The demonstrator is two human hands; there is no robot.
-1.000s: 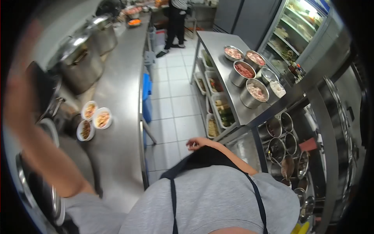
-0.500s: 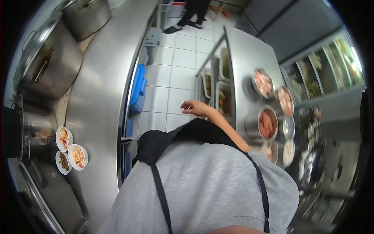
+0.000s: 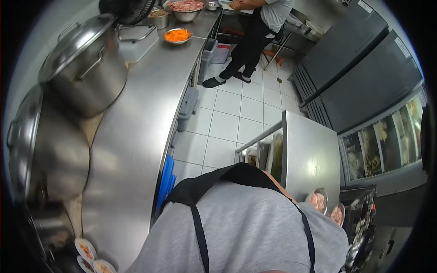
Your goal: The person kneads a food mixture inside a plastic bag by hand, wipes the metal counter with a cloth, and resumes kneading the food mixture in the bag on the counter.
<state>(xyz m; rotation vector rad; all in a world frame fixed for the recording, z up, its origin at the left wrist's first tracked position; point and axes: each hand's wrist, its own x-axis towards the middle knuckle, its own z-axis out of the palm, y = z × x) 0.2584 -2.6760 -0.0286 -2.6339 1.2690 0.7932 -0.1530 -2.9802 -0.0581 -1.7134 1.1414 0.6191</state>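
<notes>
Neither of my hands shows at this moment. Only a strip of my right forearm [image 3: 277,183] appears beside the black apron [image 3: 241,172], and the hand beyond it is hidden. Metal bowls of pale raw meat, one of them a steel bowl [image 3: 318,200], stand on the right steel table [image 3: 312,154] near that arm. On the left counter [image 3: 132,141], at the lower edge of the view, sit white bowls of food [image 3: 85,249], partly cut off.
Large lidded pots [image 3: 86,68] line the left wall. Farther along are a bowl of orange pieces [image 3: 178,35] and a bowl of raw meat [image 3: 185,10]. A co-worker [image 3: 255,41] stands at the aisle's far end. A blue bin [image 3: 166,179] sits under the counter; dark refrigerators [image 3: 364,73] stand right.
My view has tipped up and shifted forward along the aisle, showing more of the co-worker and the far counter. My right hand, earlier in front of the apron, has gone from sight.
</notes>
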